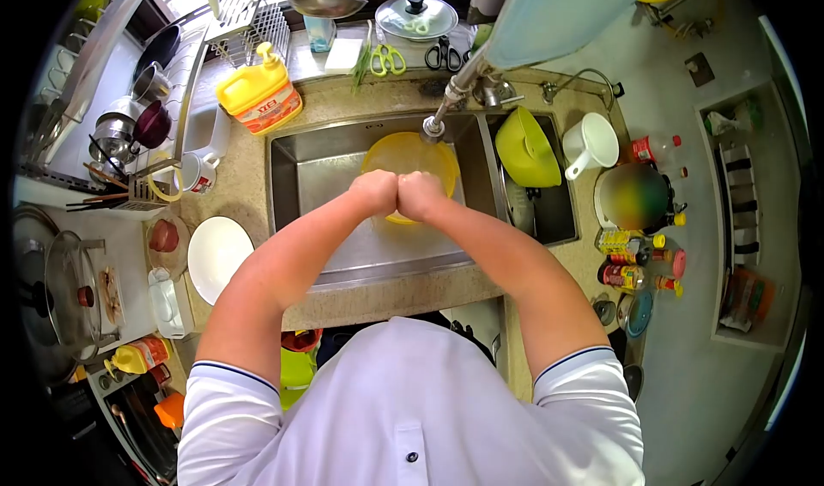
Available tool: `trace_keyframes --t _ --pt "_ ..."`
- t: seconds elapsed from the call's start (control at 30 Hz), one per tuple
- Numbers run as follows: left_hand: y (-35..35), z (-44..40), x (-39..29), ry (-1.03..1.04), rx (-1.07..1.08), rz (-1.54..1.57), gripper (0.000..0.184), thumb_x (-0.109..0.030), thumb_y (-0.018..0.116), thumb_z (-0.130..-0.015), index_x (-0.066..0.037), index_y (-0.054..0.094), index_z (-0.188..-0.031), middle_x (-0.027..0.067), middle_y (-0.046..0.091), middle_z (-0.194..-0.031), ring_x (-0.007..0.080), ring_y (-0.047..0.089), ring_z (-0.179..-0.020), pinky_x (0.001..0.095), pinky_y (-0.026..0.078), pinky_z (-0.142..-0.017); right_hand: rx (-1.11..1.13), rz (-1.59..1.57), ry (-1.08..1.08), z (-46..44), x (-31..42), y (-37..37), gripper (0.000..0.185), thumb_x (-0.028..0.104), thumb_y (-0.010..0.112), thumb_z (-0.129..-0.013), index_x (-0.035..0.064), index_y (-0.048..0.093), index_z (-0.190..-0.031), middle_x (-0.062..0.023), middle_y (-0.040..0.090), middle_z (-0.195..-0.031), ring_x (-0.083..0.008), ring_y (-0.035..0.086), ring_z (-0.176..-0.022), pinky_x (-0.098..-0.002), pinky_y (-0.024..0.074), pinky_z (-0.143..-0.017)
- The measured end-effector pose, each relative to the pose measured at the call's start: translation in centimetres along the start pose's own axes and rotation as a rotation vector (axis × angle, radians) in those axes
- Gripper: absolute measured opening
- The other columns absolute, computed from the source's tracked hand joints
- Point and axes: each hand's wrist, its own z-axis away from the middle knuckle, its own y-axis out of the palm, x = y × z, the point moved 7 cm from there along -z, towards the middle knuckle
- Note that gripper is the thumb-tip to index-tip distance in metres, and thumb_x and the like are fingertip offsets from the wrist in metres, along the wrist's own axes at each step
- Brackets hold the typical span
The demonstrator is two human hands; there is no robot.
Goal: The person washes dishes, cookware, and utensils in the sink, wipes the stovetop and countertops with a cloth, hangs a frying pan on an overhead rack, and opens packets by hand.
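Knuckle to knuckle, my left hand (375,192) and my right hand (421,196) are closed into fists over the sink. Whatever they grip, if anything, is hidden by the fingers. Beneath them a yellow basin (390,149) sits in the large steel sink bowl (313,203), partly covered by my hands. The tap (433,127) points down over the basin's far edge. A green plastic colander or bowl (525,151) leans in the smaller sink bowl at the right.
On the left counter are a white bowl (221,258), a mug (197,175) and a yellow pump bottle (260,91). Scissors (388,59) and a glass lid (416,15) lie behind the sink. A white dipper (592,142) and several sauce bottles (631,246) stand at right.
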Motion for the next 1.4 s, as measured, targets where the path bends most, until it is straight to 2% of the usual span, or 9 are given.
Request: trace_keyframes --t 0.27,0.37,0.47,0.6,0.73,0.97,1.17,1.23,1.4 --pt "2.8 -0.5 1.2 -0.086 0.229 0.356 0.034 -0.025 0.072 -0.078 0.0 0.07 -0.102 0.0169 0.071 -0.091 0.0283 0.068 -0.08 0.0393 0.057 -0.065 -0.191 0.071 -0.192 -0.3 -0.5 1.6 0.018 0.022 0.069 -0.078 0.0096 0.068 -0.092 -0.0158 0.072 -0.094 -0.0336 0.071 -0.086 -0.0402 0.0568 -0.072" --pt "3.6 1.7 2.8 -0.089 0.217 0.66 0.049 -0.032 0.078 -0.077 -0.002 0.065 -0.114 0.0105 0.068 -0.094 0.021 0.064 -0.075 0.0327 0.054 -0.059 0.041 -0.741 0.055 -1.0 -5.1 3.1 0.068 0.025 0.091 -0.067 0.0068 0.058 -0.123 -0.0212 0.054 -0.13 -0.0272 0.057 -0.117 -0.0337 0.0514 -0.088" --pt "5.6 2.5 3.6 -0.021 0.176 0.945 0.056 -0.034 0.079 -0.08 -0.007 0.058 -0.125 0.0055 0.065 -0.102 0.0165 0.062 -0.078 0.0291 0.052 -0.061 0.088 -1.287 0.258 2.7 -5.4 1.1 0.071 0.032 0.089 -0.074 0.0056 0.055 -0.131 -0.0189 0.056 -0.13 -0.0248 0.057 -0.117 -0.0364 0.0512 -0.088" --pt "4.3 4.6 0.1 0.103 0.291 1.636 0.04 -0.031 0.07 -0.092 -0.009 0.057 -0.124 0.0033 0.064 -0.103 0.014 0.062 -0.086 0.0318 0.053 -0.073 -0.14 -1.292 0.163 1.6 -2.7 6.1 0.053 0.032 0.084 -0.082 -0.0028 0.062 -0.116 -0.0129 0.069 -0.094 -0.0168 0.067 -0.073 -0.0296 0.0548 -0.058" --pt "5.6 2.5 3.5 0.005 0.205 1.58 0.026 -0.028 0.053 -0.104 -0.007 0.059 -0.119 0.0041 0.064 -0.102 0.0166 0.063 -0.09 0.0374 0.055 -0.082 -0.187 -1.406 0.265 5.0 -2.9 5.7 0.04 0.036 0.084 -0.08 0.0002 0.067 -0.085 -0.0079 0.067 -0.07 -0.0138 0.063 -0.054 -0.0296 0.0525 -0.046" --pt "3.0 -0.9 2.0 0.189 -0.206 0.974 0.039 -0.041 0.053 -0.103 -0.005 0.065 -0.091 0.0023 0.064 -0.079 0.0118 0.062 -0.071 0.0289 0.051 -0.06 -0.287 -1.757 0.358 9.1 -2.7 6.0 0.045 0.018 0.089 -0.071 -0.0001 0.059 -0.099 -0.0122 0.067 -0.084 -0.0201 0.068 -0.064 -0.0344 0.0584 -0.053" --pt "0.9 2.3 -3.3 0.197 0.098 0.799 0.031 -0.031 0.066 -0.094 -0.003 0.067 -0.083 0.0006 0.063 -0.069 0.008 0.054 -0.054 0.0258 0.041 -0.044 -0.338 -1.858 0.453 10.9 -7.5 11.5 0.042 0.009 0.08 -0.079 -0.0002 0.054 -0.111 -0.0126 0.065 -0.084 -0.0222 0.067 -0.063 -0.0364 0.0595 -0.056" --pt "1.6 2.3 -2.6 0.26 0.138 0.652 0.025 -0.025 0.07 -0.091 -0.001 0.069 -0.083 0.0013 0.064 -0.07 0.008 0.055 -0.056 0.0255 0.042 -0.046 -0.558 -1.973 0.945 16.9 -9.4 13.4 0.038 0.014 0.077 -0.085 -0.0002 0.055 -0.113 -0.0135 0.064 -0.083 -0.025 0.067 -0.065 -0.0389 0.0604 -0.062" --pt "4.3 1.6 2.5 0.189 0.216 0.649 0.019 0.0 0.074 -0.072 0.003 0.073 -0.09 0.0024 0.066 -0.073 0.0088 0.058 -0.062 0.0265 0.045 -0.055 -1.352 -2.654 0.85 30.3 -12.4 17.9 0.042 0.029 0.065 -0.096 -0.0034 0.052 -0.119 -0.0207 0.065 -0.101 -0.0333 0.068 -0.09 -0.0457 0.0592 -0.084"
